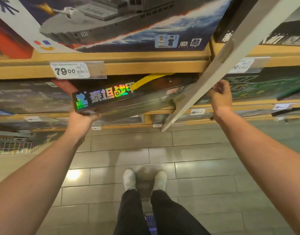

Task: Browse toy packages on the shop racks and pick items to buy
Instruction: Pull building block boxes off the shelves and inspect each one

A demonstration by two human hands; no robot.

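Arms outstretched, both hands [83,118] [219,97] gripping dark toy box [122,99].

The box [122,99] I hold is dark with rainbow holographic lettering and a yellow strap [151,80]. Above it, the warship box [120,22] shows a grey hull on blue-white waves. The shelf edge [145,67] is tan wood; my shoes [129,179] are white, my trousers [134,212] black.

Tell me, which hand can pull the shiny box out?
Probably the left hand: it already grips the shiny box at its near corner. The right hand is busy holding the grey box.
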